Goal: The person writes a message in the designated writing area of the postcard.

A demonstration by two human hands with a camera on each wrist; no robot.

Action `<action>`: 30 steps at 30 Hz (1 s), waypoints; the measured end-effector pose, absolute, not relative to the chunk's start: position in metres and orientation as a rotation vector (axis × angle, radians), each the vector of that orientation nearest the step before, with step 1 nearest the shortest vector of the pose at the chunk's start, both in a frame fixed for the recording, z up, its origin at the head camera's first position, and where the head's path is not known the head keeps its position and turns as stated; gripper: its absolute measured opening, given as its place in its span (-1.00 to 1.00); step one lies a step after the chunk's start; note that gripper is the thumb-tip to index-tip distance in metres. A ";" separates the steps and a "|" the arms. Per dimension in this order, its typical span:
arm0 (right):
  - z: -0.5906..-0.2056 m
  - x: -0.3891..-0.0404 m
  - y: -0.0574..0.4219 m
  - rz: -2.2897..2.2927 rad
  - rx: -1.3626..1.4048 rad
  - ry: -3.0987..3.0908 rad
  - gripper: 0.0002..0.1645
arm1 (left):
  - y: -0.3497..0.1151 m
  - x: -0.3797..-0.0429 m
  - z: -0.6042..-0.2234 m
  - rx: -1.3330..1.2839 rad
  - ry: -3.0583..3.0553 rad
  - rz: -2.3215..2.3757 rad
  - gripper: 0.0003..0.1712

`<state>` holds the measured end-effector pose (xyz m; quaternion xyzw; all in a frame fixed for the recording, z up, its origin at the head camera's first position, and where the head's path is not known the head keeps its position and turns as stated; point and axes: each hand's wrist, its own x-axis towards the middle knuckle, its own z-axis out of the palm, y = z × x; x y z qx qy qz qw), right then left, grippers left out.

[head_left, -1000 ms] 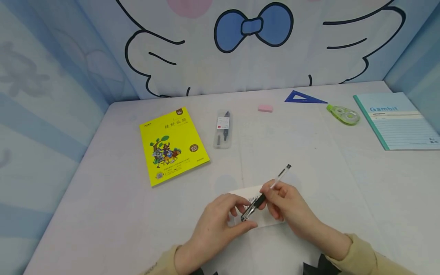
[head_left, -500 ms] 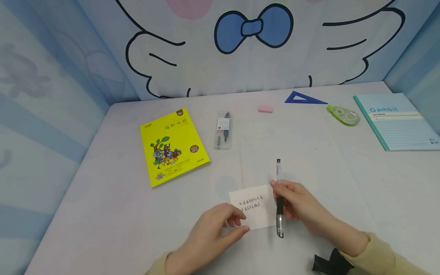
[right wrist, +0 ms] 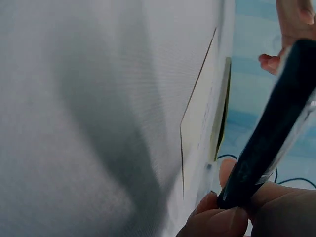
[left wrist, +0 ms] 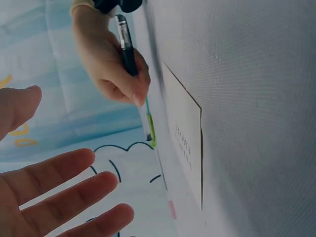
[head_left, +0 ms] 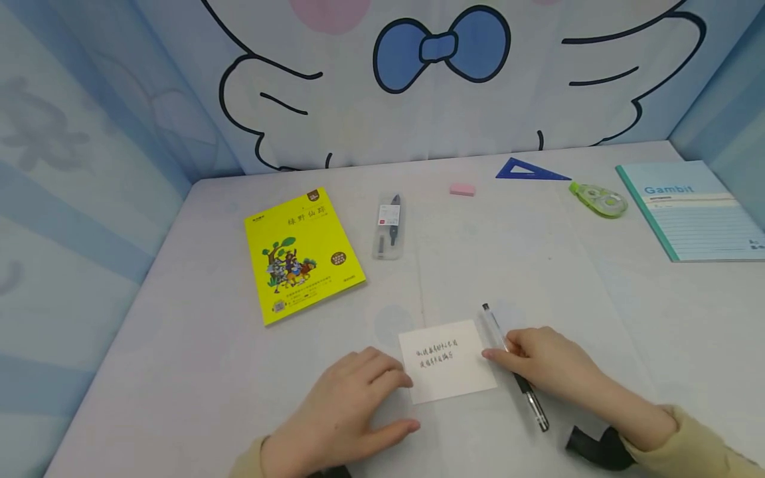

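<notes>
My right hand (head_left: 552,362) grips a capped pen (head_left: 528,398) with a black grip and clear barrel, just right of a small white card (head_left: 452,382). Two lines of handwriting run across the card's upper left. In the right wrist view the pen (right wrist: 276,123) fills the right side, with fingertips (right wrist: 222,222) around its lower end. My left hand (head_left: 343,411) is at the card's left edge, fingers loosely spread and holding nothing. Its straight fingers (left wrist: 69,195) show in the left wrist view, well apart from the card (left wrist: 185,131).
A yellow book (head_left: 301,259) lies at the left, with a compass in a clear case (head_left: 388,242) beside it. Farther back are a pink eraser (head_left: 463,190), a blue set square (head_left: 526,171), a green correction tape (head_left: 599,200) and a Gambit notebook (head_left: 693,212).
My right hand has carried the pen away from over the card to its right, and the pen has turned. My left hand has drawn back leftward and opened wider, uncovering the card.
</notes>
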<state>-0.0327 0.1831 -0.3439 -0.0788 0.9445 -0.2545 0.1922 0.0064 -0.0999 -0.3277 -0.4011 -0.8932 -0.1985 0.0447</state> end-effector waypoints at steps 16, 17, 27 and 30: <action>-0.351 -0.027 0.180 -0.333 -0.315 2.819 -0.42 | -0.099 0.004 -0.329 -1.266 -2.721 -0.550 -0.58; -0.351 -0.027 0.180 -0.325 -0.320 2.822 -0.42 | -0.099 0.004 -0.329 -1.267 -2.724 -0.551 -0.58; -0.351 -0.026 0.177 -0.279 -0.302 2.819 -0.41 | -0.100 0.003 -0.329 -1.266 -2.762 -0.524 -0.56; -0.351 -0.026 0.178 -0.300 -0.302 2.810 -0.40 | -0.101 0.002 -0.329 -1.276 -2.754 -0.515 -0.54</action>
